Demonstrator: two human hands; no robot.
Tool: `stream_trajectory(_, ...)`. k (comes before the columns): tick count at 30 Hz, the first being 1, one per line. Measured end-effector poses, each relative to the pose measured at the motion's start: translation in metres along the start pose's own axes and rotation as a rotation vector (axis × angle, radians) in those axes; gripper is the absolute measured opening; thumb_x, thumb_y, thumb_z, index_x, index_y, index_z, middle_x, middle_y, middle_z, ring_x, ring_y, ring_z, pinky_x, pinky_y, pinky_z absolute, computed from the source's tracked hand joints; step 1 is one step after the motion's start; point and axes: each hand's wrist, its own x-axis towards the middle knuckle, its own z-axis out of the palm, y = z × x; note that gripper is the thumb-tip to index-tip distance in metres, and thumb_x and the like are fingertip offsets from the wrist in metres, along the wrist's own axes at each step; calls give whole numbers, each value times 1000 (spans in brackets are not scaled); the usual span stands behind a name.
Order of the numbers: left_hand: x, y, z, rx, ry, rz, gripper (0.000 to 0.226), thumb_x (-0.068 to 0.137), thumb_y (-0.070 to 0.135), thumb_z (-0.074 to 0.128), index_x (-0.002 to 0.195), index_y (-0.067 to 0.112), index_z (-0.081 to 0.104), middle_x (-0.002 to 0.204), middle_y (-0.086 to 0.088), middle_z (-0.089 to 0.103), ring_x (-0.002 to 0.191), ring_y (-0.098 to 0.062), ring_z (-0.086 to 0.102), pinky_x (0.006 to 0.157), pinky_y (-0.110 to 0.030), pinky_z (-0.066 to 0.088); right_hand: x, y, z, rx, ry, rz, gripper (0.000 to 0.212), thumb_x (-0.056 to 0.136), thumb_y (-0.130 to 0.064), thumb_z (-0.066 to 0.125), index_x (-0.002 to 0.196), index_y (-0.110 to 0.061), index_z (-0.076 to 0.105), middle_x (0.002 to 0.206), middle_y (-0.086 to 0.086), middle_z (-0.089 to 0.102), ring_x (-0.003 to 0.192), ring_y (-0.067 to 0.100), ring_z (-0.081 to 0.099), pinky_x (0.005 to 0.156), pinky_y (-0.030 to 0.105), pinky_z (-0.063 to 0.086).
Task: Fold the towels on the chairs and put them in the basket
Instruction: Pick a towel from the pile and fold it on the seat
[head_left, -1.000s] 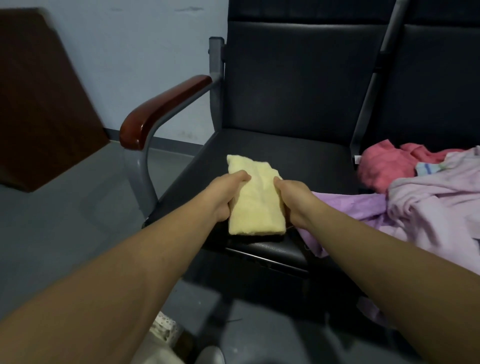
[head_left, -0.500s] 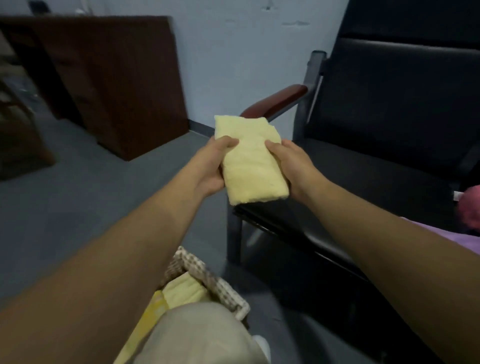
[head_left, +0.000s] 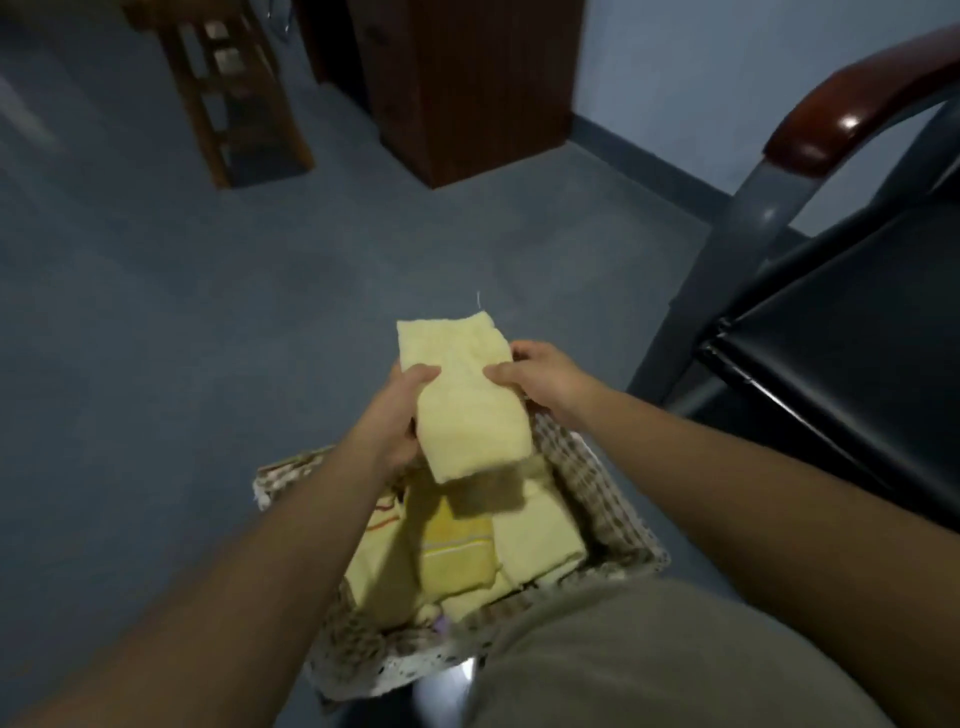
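A folded pale yellow towel (head_left: 462, 400) hangs in the air above the far end of a woven basket (head_left: 608, 499) that stands on the floor. My left hand (head_left: 397, 415) grips the towel's left edge and my right hand (head_left: 540, 376) grips its right edge. Inside the basket lie several folded yellow towels (head_left: 530, 540), side by side. The black chair (head_left: 841, 332) with a red-brown armrest (head_left: 852, 109) stands at the right; the towels left on the chairs are out of view.
A dark wooden cabinet (head_left: 467, 88) and a wooden stool (head_left: 234, 88) stand at the back against the wall. Grey floor (head_left: 182, 338) spreads to the left of the basket. My knee in khaki cloth (head_left: 649, 660) covers the basket's near right corner.
Both hands lifted the folded yellow towel off the chair seat, carried it left and brought it down over the basket. My view swung left and down, away from the chairs.
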Motion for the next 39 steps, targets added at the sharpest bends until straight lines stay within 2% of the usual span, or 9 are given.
stream_trajectory(8,-13,-91,-97,16,-79,-73,50,98,10,51,146,20,46,137,-14,61,126,-35,59,106,-56,46,3,85,50,-88,-304,233,26,89,-9,70,114,-6,66,110,15,72,88,25,67,71,38,55)
stream_trajectory(13,-31,-97,-121,179,-27,24,43,98,19,59,140,14,54,130,-14,66,119,-34,64,100,-52,50,8,97,96,-136,-325,223,26,85,-9,71,110,-2,65,110,27,69,82,32,61,72,48,53)
stream_trajectory(17,-38,-103,-133,363,179,105,29,93,19,71,121,23,65,115,-1,74,110,-23,69,90,-37,57,15,105,131,-203,-345,97,23,90,-14,67,112,-10,63,98,1,68,83,16,66,65,24,53)
stream_trajectory(20,-25,-118,-136,453,374,74,44,87,32,77,128,22,63,118,7,69,111,-19,66,96,-41,54,23,124,135,-454,-425,-46,47,91,-27,57,136,-16,48,132,2,58,120,17,56,97,29,44)
stream_trajectory(22,-14,-130,-142,510,421,50,61,82,37,77,136,16,58,127,-1,66,117,-24,62,104,-47,48,33,149,128,-836,-486,-200,69,93,-37,52,154,-16,26,157,8,33,147,26,26,121,40,16)
stream_trajectory(26,7,-144,-152,582,446,-12,59,87,29,75,139,9,55,136,-11,62,126,-31,57,107,-48,45,41,192,115,-1160,-458,-392,80,101,-51,44,160,-15,5,167,4,6,154,20,-4,124,38,-7)
stream_trajectory(31,18,-145,-143,1006,620,-51,62,89,22,72,138,0,40,137,-23,50,122,-40,52,100,-47,47,49,218,109,-1240,-298,-677,82,95,-47,57,158,-10,20,163,6,26,153,24,16,122,39,-1)
stream_trajectory(36,1,-162,-131,1814,592,567,35,81,5,60,114,4,50,102,-19,46,88,-36,50,72,-44,46,51,215,106,-1265,-329,-693,78,96,-47,56,158,-15,21,165,2,18,153,25,13,123,43,6)
stream_trajectory(39,3,-164,-137,1836,320,312,56,88,34,66,133,7,48,136,-22,43,125,-40,47,99,-48,43,53,217,107,-1279,-329,-706,78,93,-49,59,156,-14,29,164,5,23,152,26,20,122,46,12)
